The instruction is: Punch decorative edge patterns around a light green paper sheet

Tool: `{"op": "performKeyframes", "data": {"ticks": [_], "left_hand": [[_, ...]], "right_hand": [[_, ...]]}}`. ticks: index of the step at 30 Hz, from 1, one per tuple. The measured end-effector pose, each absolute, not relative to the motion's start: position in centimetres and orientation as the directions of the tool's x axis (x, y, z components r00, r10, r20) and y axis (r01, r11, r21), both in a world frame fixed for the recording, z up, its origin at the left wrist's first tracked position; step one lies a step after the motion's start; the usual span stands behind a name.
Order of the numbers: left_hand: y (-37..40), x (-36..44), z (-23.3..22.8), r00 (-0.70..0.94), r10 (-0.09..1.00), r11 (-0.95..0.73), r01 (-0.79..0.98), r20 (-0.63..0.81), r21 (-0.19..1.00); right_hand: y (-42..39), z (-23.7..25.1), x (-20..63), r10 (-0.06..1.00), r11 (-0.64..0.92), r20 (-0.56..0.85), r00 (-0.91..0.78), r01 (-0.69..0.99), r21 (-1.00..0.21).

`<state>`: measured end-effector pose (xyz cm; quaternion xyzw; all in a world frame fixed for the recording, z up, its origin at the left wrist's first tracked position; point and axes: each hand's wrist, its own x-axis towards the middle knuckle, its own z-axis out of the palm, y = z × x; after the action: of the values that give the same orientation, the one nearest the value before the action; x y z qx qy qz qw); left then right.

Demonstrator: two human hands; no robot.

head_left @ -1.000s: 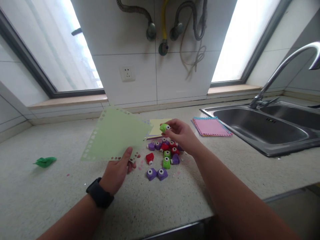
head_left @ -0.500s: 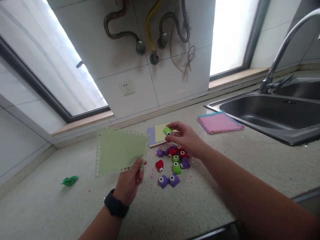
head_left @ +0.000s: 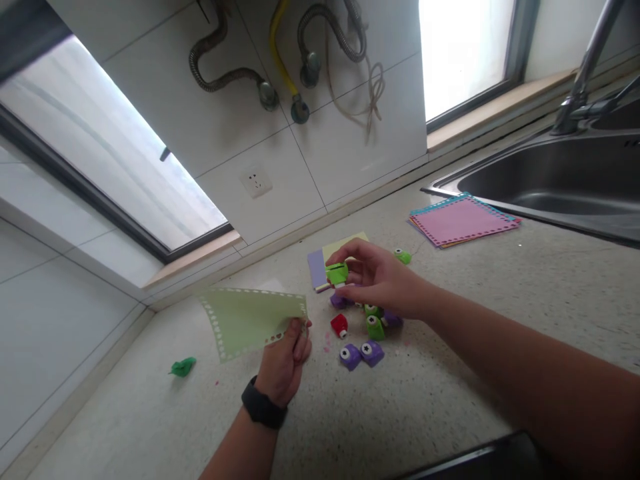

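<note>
My left hand (head_left: 286, 355) is closed on the lower right corner of a pale green sheet of paper (head_left: 250, 321), which has small shapes punched along its edges. Raised over the counter, my right hand (head_left: 377, 275) grips a green craft punch (head_left: 337, 274) between thumb and fingers, its slot side showing. Below it lie several small punches: a red punch (head_left: 339, 325), a green punch (head_left: 375, 327), a purple punch (head_left: 373, 353) and others partly hidden by the hand. One more green punch (head_left: 402, 255) sits beyond my right hand.
A stack of punched coloured sheets (head_left: 463, 223) lies beside the sink (head_left: 530, 167). Behind my right hand are purple and yellow papers (head_left: 316, 267). A crumpled green scrap (head_left: 182, 367) is at the left, and tiny pink paper bits (head_left: 327, 343) dot the counter (head_left: 320, 427).
My right hand has turned the green punch so its slot side shows instead of its round face. The green sheet now tilts flatter. The camera view has shifted and tilted.
</note>
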<state>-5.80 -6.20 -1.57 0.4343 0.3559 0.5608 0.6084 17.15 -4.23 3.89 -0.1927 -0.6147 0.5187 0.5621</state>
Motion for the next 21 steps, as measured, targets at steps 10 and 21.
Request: {"op": "performKeyframes", "data": {"ticks": [10,21], "left_hand": [[-6.2,-5.7,-1.5,0.138,0.989,-0.002,-0.345,0.053,0.939],[-6.0,-5.7,-2.2,-0.024,0.999,0.020,-0.264,-0.028,0.964]], "right_hand": [[-5.5,4.3,16.6,0.759,0.477,0.560,-0.331,-0.304,-0.825],[-5.0,4.4,16.6,0.870,0.428,0.465,-0.166,-0.215,-0.878]]}}
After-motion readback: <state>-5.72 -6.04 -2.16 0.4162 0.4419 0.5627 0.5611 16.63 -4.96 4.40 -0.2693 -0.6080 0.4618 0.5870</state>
